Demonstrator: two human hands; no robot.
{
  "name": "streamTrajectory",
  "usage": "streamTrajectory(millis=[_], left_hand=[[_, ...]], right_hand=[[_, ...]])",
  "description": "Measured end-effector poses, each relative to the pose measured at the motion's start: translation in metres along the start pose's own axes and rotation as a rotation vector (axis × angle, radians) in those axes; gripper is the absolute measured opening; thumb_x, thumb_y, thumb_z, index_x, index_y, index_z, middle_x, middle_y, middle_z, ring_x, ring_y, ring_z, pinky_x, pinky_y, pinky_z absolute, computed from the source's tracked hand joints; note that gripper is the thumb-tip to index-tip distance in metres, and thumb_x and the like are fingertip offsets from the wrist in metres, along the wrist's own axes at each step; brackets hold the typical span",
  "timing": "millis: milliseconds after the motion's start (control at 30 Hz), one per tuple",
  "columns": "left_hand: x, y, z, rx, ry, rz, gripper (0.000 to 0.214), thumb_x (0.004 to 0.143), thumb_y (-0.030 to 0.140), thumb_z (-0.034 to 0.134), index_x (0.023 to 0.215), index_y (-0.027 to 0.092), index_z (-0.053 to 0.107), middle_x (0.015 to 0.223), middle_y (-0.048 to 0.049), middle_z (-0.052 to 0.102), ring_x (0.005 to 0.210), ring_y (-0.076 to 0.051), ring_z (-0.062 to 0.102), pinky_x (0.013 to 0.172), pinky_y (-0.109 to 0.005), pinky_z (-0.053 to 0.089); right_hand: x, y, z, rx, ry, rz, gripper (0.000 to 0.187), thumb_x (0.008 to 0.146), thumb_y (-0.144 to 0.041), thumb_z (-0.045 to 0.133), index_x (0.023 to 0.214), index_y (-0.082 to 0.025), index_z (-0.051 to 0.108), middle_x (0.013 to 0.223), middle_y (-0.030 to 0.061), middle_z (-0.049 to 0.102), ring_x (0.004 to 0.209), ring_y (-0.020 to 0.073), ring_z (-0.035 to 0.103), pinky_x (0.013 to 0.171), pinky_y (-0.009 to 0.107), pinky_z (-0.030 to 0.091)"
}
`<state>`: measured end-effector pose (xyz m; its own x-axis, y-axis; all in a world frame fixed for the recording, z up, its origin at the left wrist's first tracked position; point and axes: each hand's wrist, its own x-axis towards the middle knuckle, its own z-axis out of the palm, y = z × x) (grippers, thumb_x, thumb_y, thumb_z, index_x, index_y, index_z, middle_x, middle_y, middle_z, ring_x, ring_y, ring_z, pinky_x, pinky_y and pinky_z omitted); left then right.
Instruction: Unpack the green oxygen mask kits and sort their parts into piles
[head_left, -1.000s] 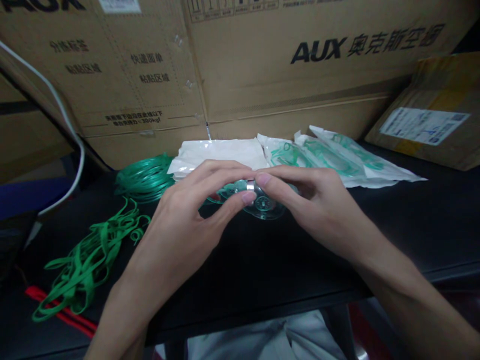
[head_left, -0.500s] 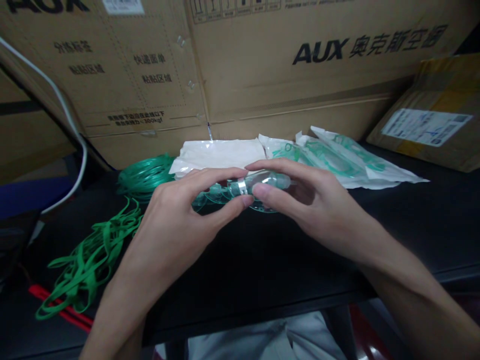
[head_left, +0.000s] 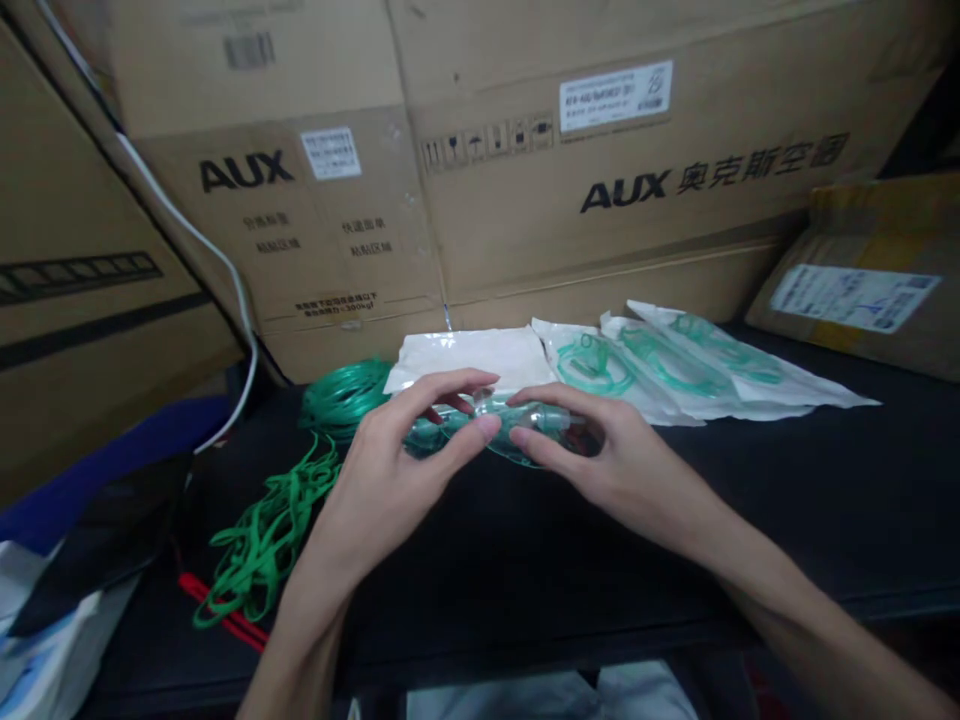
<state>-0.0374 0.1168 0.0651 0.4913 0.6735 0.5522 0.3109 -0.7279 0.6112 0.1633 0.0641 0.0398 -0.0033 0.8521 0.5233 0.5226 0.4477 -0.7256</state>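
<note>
A clear plastic mask with green tint (head_left: 517, 430) is held just above the black table (head_left: 787, 500), between both hands. My left hand (head_left: 397, 470) pinches its left end with thumb and fingers curled. My right hand (head_left: 600, 455) grips its right side, fingers wrapped over the top. The two thumbs nearly meet at the middle of the mask. Most of the mask is hidden by the fingers.
Behind the hands lie a flat white packet (head_left: 472, 355) and three sealed bags with green tubing (head_left: 675, 365). A coil of green tubing (head_left: 345, 395) and loose green elastic straps (head_left: 262, 540) lie to the left. Large cardboard boxes (head_left: 600, 180) wall the back.
The view has tilted up and pulled back, so more of the boxes shows. Both hands have kept their hold and turned the mask slightly between them.
</note>
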Motion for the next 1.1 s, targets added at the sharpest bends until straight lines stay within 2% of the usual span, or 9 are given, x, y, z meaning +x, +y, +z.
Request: streamTrajectory(millis=[133,333,400,533,600,700,800,933,1100], left_hand=[[-0.006,-0.005,-0.022,0.059,-0.047,-0.027,0.014,0.094,0.032,0.066,0.106,0.025,0.067,0.114,0.0002,0.07,0.109,-0.018,0.064,0.098,-0.03,0.046],[-0.046,-0.021,-0.046,0.378,-0.295,-0.044,0.009,0.089,0.031,0.069,0.088,0.024,0.066,0.113,-0.0011,0.068,0.111,-0.021,0.06,0.102,-0.037,0.043],[-0.062,-0.028,-0.051,0.438,-0.336,-0.094,0.011,0.09,0.034,0.068,0.098,0.026,0.068,0.115,-0.0016,0.068,0.113,-0.022,0.059,0.105,-0.04,0.042],[-0.086,-0.041,-0.064,0.477,-0.331,-0.179,0.042,0.089,0.035,0.069,0.13,0.033,0.061,0.124,-0.003,0.067,0.118,-0.024,0.059,0.107,-0.042,0.044],[-0.09,-0.044,-0.069,0.497,-0.335,-0.202,0.048,0.087,0.036,0.07,0.134,0.035,0.06,0.132,-0.0029,0.065,0.124,-0.025,0.057,0.11,-0.043,0.042],[-0.088,-0.044,-0.072,0.549,-0.306,-0.24,0.046,0.088,0.043,0.066,0.132,0.032,0.063,0.138,-0.0033,0.063,0.13,-0.027,0.055,0.113,-0.044,0.04],[-0.078,-0.04,-0.069,0.6,-0.286,-0.318,0.041,0.09,0.051,0.058,0.121,0.026,0.07,0.126,-0.0057,0.071,0.12,-0.028,0.062,0.106,-0.042,0.044],[-0.069,-0.034,-0.064,0.67,-0.289,-0.422,0.036,0.094,0.048,0.048,0.096,0.023,0.074,0.097,-0.0053,0.076,0.093,-0.025,0.069,0.085,-0.035,0.049],[-0.072,-0.03,-0.063,0.716,-0.324,-0.512,0.029,0.089,0.045,0.052,0.085,0.024,0.071,0.085,-0.0019,0.074,0.078,-0.022,0.067,0.07,-0.03,0.043]], right_hand=[[-0.001,0.001,0.005,-0.048,0.014,0.041,0.023,0.089,-0.032,0.068,0.108,-0.021,0.072,0.094,0.0013,0.075,0.077,0.0182,0.065,0.076,0.029,0.049],[-0.003,0.002,0.005,-0.077,-0.017,0.065,0.028,0.089,-0.038,0.066,0.11,-0.021,0.073,0.094,0.0021,0.075,0.074,0.0185,0.061,0.072,0.03,0.045],[-0.004,0.003,0.005,-0.074,-0.041,0.053,0.028,0.09,-0.04,0.065,0.11,-0.021,0.072,0.095,0.0016,0.074,0.073,0.018,0.059,0.071,0.029,0.044],[-0.005,0.003,0.004,-0.079,-0.061,0.039,0.029,0.091,-0.042,0.064,0.11,-0.022,0.073,0.088,0.0009,0.073,0.069,0.017,0.057,0.068,0.029,0.043],[-0.005,0.004,0.004,-0.078,-0.057,0.04,0.03,0.091,-0.043,0.064,0.11,-0.022,0.073,0.084,0.0008,0.071,0.067,0.0169,0.056,0.066,0.028,0.042],[-0.004,0.004,0.004,-0.076,-0.054,0.035,0.03,0.091,-0.042,0.064,0.11,-0.022,0.073,0.081,0.0006,0.07,0.067,0.0169,0.055,0.065,0.028,0.041],[-0.004,0.004,0.004,-0.073,-0.055,0.032,0.029,0.091,-0.042,0.064,0.11,-0.021,0.073,0.079,0.0005,0.069,0.067,0.0169,0.055,0.066,0.028,0.041],[-0.005,0.003,0.004,-0.058,-0.063,0.04,0.029,0.091,-0.042,0.064,0.109,-0.022,0.073,0.082,0.0005,0.07,0.068,0.0168,0.055,0.067,0.029,0.041],[-0.006,0.002,0.004,-0.05,-0.071,0.051,0.031,0.09,-0.043,0.065,0.111,-0.022,0.073,0.087,0.0006,0.071,0.07,0.0171,0.055,0.069,0.029,0.041]])
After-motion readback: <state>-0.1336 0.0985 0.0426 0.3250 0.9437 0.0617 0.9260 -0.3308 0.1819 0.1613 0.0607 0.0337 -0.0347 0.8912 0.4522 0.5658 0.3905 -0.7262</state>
